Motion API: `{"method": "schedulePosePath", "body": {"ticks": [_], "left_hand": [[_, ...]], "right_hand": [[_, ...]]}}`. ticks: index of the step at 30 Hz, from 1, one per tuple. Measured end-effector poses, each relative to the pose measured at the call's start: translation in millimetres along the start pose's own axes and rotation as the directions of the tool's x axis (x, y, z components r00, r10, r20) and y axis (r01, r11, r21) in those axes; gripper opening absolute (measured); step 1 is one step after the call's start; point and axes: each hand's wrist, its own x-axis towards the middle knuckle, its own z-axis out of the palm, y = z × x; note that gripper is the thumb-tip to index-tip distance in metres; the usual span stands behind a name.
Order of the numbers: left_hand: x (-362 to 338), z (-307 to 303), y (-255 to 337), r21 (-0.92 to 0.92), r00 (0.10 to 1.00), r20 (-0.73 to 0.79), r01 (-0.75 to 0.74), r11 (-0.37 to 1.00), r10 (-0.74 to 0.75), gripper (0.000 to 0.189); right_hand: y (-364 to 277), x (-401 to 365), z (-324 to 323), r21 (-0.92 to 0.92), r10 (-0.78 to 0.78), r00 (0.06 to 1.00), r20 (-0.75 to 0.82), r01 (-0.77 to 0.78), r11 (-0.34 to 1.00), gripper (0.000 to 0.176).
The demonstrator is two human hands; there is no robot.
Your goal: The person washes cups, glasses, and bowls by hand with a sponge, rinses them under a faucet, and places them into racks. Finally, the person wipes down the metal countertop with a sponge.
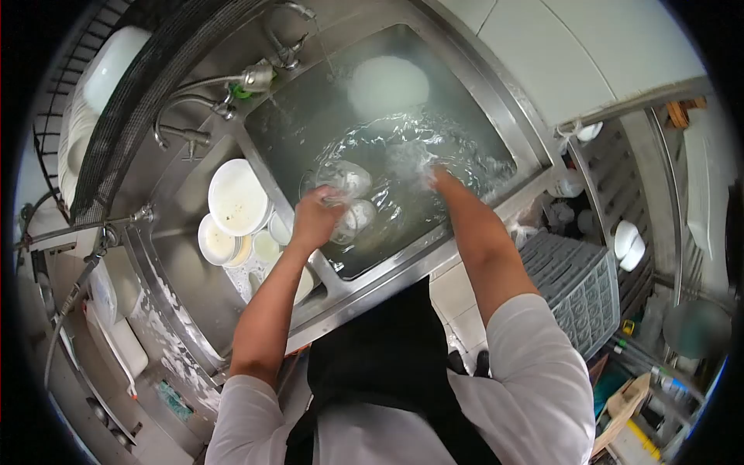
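**Both hands down at a water-filled sink basin**

In the head view, gripping clear vessels [346, 180] with the left hand [318, 215], at the water's surface near the divider [273, 174] between basins. Reaching with the right hand [435, 177] into churned, splashing water [407, 159], well apart from the left; impossible to tell whether clenched, released or holding something below. Beyond both hands, under cloudy water, a pale round item [389, 87]. Beneath a running faucet [298, 11], a thin stream into the same basin [422, 256]. In the neighbouring basin [186, 271], at left, white bowls [239, 198], with crumb-like specks inside. Outside the sink, at right, a gray crate [570, 287].
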Motion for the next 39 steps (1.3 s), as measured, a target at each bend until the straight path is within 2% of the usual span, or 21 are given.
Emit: {"method": "schedulePosePath", "body": {"ticks": [2,8,11,12,13,14,15,17,18,19,20,22,25,26,27,28,29,30,31,35,39], "left_hand": [[32,29,-5,0.196,0.999,-0.031,-0.030,0.980,0.037,0.036],[76,100,-44,0.426,0.947,0.063,0.261,0.866,-0.316,0.039],[96,141,-116,0.594,0.990,0.015,0.104,0.798,-0.140,0.044],[109,142,-122,0.532,0.995,0.104,-0.049,0.846,-0.008,0.044],[116,142,-125,0.455,0.974,0.183,-0.203,0.867,0.132,0.044],[116,134,-117,0.453,0.977,0.172,-0.193,0.871,0.127,0.044],[112,118,-102,0.407,0.965,0.250,-0.184,0.895,0.085,0.042],[99,108,-99,0.360,0.946,0.323,-0.162,0.919,0.040,0.039],[92,108,-103,-0.298,0.944,0.328,0.072,0.952,0.031,0.039],[89,108,-105,-0.813,0.943,0.331,0.265,0.518,0.036,0.038],[87,102,-89,-0.819,0.947,0.317,0.252,0.515,0.042,0.038],[87,88,-40,-0.901,0.867,0.419,0.363,-0.236,-0.268,0.038],[92,88,-30,-0.827,0.927,0.373,0.355,-0.435,0.048,0.042],[95,94,-31,-0.829,0.932,0.360,0.343,-0.442,0.047,0.042],[98,101,-34,-0.981,0.990,0.139,0.138,0.139,-0.002,0.043],[99,105,-38,-0.736,0.994,-0.076,-0.110,0.668,0.080,0.045],[97,98,-36,-0.736,0.994,-0.082,-0.113,0.667,0.077,0.045],[92,86,-30,-0.972,0.997,0.079,0.073,0.224,0.017,0.043],[87,74,-23,-0.928,0.969,0.244,0.246,-0.278,0.044,0.041],[69,35,-5,-0.956,0.943,0.281,0.290,0.031,-0.177,0.038],[60,8,-6,-0.899,0.960,0.261,0.278,0.339,-0.097,0.039]], "right_hand": [[12,5,-12,0.071,-0.041,0.999,0.019,0.039,0.997,0.064],[44,-6,-22,0.236,-0.175,0.979,0.100,0.148,0.960,0.071],[41,-4,-28,0.312,-0.232,0.965,0.118,0.186,0.932,0.075],[23,-15,-38,0.301,-0.240,0.963,0.126,0.193,0.934,0.075],[-9,-32,-53,0.710,-0.181,0.913,0.366,-0.148,0.689,0.068],[-28,-41,-62,0.817,-0.243,0.783,0.573,-0.521,0.247,0.062],[-30,-38,-64,0.810,-0.242,0.776,0.582,-0.527,0.257,0.062],[-36,-33,-73,0.896,-0.560,0.702,0.441,-0.303,0.325,0.076],[-38,-38,-79,0.894,-0.560,0.699,0.445,-0.302,0.332,0.076],[-39,-43,-88,0.916,-0.627,0.669,0.399,-0.263,0.303,0.078],[-43,-50,-101,0.936,-0.689,0.634,0.352,-0.223,0.273,0.081],[-47,-65,-119,0.954,-0.774,0.568,0.280,-0.253,0.159,0.084],[-52,-94,-143,0.968,-0.823,0.541,0.174,-0.247,0.042,0.089],[-52,-100,-149,0.982,-0.804,0.579,0.139,-0.187,0.035,0.091],[-51,-103,-151,0.981,-0.805,0.574,0.147,-0.187,0.045,0.091],[-48,-106,-154,0.984,-0.795,0.589,0.146,-0.170,0.055,0.090],[-44,-109,-156,0.986,-0.783,0.605,0.144,-0.153,0.063,0.088],[-36,-107,-154,0.986,-0.784,0.602,0.148,-0.155,0.068,0.088],[-26,-101,-147,0.985,-0.741,0.651,0.165,-0.140,0.097,0.086],[6,-85,-122,0.964,-0.607,0.773,0.186,-0.024,0.265,0.072],[10,-84,-106,0.893,-0.395,0.894,0.214,-0.014,0.450,0.070]]}}
